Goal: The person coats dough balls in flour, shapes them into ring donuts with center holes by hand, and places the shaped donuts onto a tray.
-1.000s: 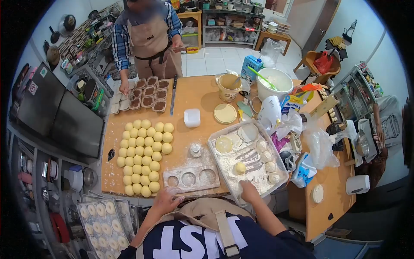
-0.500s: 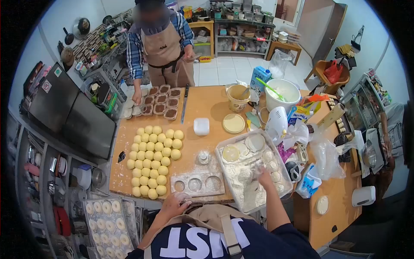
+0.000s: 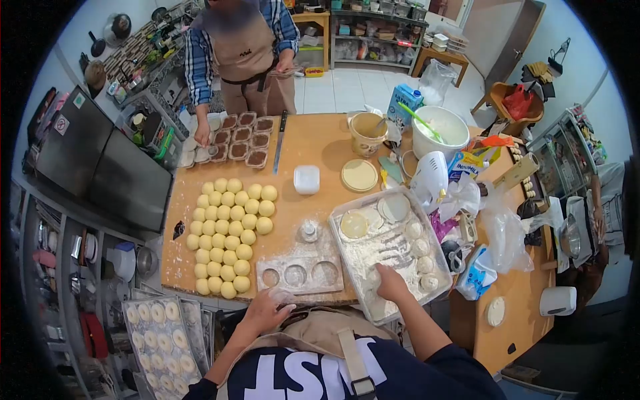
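My left hand [image 3: 269, 310] is at the table's front edge, just below the floured board with three round hollows [image 3: 300, 275]. Its fingers are curled round something pale that I cannot make out. Over the front part of the flour tray [image 3: 383, 250], my right hand [image 3: 391, 283] has its fingers bent down at the flour, and what they hold is hidden. Floured dough pieces [image 3: 420, 247] line the tray's right side. A small floured press [image 3: 309, 231] stands behind the board. Many yellow dough balls [image 3: 229, 241] lie in rows to the left.
Across the table, a person [image 3: 243, 53] reaches toward brown-filled containers [image 3: 241, 136]. A long knife [image 3: 280, 143] lies beside them. At the right are a white bowl [image 3: 440, 137], a mixer [image 3: 429, 177] and plastic bags. Trays of dough rings [image 3: 160, 343] stand at the lower left.
My right hand has moved from over the tray's right part back toward its front. The yellow ball seen in the tray one second ago no longer shows. My left hand stays near the board.
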A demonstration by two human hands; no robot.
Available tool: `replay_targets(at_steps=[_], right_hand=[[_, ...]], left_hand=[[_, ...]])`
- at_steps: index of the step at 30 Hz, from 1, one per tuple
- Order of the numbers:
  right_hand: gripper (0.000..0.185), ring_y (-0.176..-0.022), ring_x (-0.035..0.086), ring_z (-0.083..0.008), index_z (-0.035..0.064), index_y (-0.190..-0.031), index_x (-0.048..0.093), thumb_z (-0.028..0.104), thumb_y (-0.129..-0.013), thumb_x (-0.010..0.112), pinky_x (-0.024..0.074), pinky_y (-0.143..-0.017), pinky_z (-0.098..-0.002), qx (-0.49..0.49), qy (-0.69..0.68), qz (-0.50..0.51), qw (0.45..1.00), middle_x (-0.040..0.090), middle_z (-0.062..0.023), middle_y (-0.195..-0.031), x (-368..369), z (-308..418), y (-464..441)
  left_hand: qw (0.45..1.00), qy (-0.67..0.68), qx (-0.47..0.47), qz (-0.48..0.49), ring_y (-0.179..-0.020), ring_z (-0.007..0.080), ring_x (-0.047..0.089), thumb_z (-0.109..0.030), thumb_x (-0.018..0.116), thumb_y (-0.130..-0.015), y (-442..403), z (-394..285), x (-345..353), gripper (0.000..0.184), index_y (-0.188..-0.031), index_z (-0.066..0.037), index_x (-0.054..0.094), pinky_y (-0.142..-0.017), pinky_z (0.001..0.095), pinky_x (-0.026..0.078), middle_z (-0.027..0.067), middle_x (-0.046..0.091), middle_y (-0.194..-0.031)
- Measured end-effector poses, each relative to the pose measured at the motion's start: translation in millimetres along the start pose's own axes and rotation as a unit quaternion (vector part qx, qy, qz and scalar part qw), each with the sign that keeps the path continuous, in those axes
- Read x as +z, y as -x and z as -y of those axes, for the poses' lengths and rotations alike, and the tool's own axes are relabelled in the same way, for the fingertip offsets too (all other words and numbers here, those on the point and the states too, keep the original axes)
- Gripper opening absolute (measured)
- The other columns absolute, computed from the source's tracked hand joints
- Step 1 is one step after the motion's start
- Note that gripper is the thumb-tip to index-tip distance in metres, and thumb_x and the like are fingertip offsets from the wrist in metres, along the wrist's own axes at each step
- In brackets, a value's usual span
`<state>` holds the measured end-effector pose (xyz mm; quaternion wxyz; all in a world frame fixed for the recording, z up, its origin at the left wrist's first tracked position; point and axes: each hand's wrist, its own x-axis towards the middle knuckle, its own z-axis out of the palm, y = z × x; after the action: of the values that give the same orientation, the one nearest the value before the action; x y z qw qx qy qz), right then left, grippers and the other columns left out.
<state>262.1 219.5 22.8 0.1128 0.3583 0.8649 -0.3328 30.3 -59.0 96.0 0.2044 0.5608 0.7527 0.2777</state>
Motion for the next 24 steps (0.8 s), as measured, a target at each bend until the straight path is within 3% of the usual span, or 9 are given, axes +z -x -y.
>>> replay_targets(at_steps=[1, 4, 7, 13, 16, 22, 24], right_hand=[[0.062, -0.112, 0.052, -0.0362, 0.0002, -0.124, 0.048, 0.003, -0.063, 0.06, 0.0424, -0.095, -0.0415, 0.028, 0.013, 0.019, 0.999, 0.055, -0.0227, -0.12, -9, 4, 1], [0.061, -0.111, 0.052, -0.0384, 0.0017, -0.123, 0.05, 0.003, -0.063, 0.062, 0.0441, -0.093, -0.042, 0.0, 0.024, -0.071, 0.997, 0.055, -0.0242, -0.118, -11, -28, -20], [0.06, -0.111, 0.052, -0.0396, 0.0046, -0.122, 0.052, 0.002, -0.063, 0.063, 0.0458, -0.091, -0.0428, 0.065, 0.029, -0.191, 0.979, 0.055, -0.0262, -0.114, -31, -29, -38], [0.059, -0.113, 0.052, -0.0381, 0.0084, -0.125, 0.052, -0.001, -0.067, 0.061, 0.0441, -0.094, -0.0431, 0.074, 0.119, -0.11, 0.984, 0.052, -0.0232, -0.12, -50, -15, -53], [0.059, -0.11, 0.053, -0.0387, 0.0081, -0.124, 0.051, -0.004, -0.067, 0.06, 0.0455, -0.091, -0.0448, -0.061, 0.137, -0.09, 0.985, 0.053, -0.0247, -0.117, -37, -43, -62], [0.054, -0.104, 0.055, -0.0395, 0.0041, -0.119, 0.051, -0.005, -0.067, 0.058, 0.0468, -0.086, -0.045, 0.034, 0.041, -0.216, 0.975, 0.055, -0.0258, -0.108, -65, -31, -60], [0.055, -0.103, 0.055, -0.0405, 0.0025, -0.12, 0.05, -0.003, -0.066, 0.059, 0.0467, -0.086, -0.0438, 0.041, 0.064, -0.205, 0.976, 0.055, -0.026, -0.111, -76, -32, -54]], left_hand=[[1.0, 0.0, 0.0, -0.002, -0.089, 0.0333, 0.058, -0.023, 0.067, -0.079, -1, 2, 1, 0.021, -0.094, -0.008, 0.066, -0.079, 0.0407, 0.045, 0.0129, 0.064, -0.09], [1.0, -0.008, -0.005, 0.003, -0.09, 0.0328, 0.058, -0.021, 0.068, -0.078, -2, -5, -3, 0.022, -0.096, -0.009, 0.066, -0.081, 0.0403, 0.045, 0.0127, 0.063, -0.091], [1.0, -0.008, 0.001, 0.015, -0.091, 0.0337, 0.058, -0.024, 0.066, -0.079, 1, -3, -4, 0.022, -0.095, -0.009, 0.066, -0.082, 0.0411, 0.045, 0.0128, 0.064, -0.092], [1.0, -0.017, 0.006, -0.017, -0.091, 0.0343, 0.057, -0.026, 0.066, -0.08, 9, -3, -3, 0.022, -0.094, -0.009, 0.065, -0.08, 0.042, 0.046, 0.0128, 0.063, -0.094], [1.0, -0.022, 0.0, -0.02, -0.09, 0.0345, 0.057, -0.026, 0.066, -0.08, 16, -2, -1, 0.022, -0.094, -0.009, 0.065, -0.079, 0.0418, 0.046, 0.013, 0.063, -0.094], [0.999, -0.015, -0.023, -0.026, -0.086, 0.0333, 0.058, -0.026, 0.067, -0.079, 24, 0, 0, 0.021, -0.092, -0.01, 0.065, -0.077, 0.0408, 0.046, 0.0116, 0.062, -0.089], [0.999, -0.02, -0.025, -0.036, -0.085, 0.0329, 0.058, -0.027, 0.067, -0.079, 22, 2, -4, 0.02, -0.091, -0.01, 0.066, -0.076, 0.0408, 0.046, 0.0112, 0.062, -0.087]])
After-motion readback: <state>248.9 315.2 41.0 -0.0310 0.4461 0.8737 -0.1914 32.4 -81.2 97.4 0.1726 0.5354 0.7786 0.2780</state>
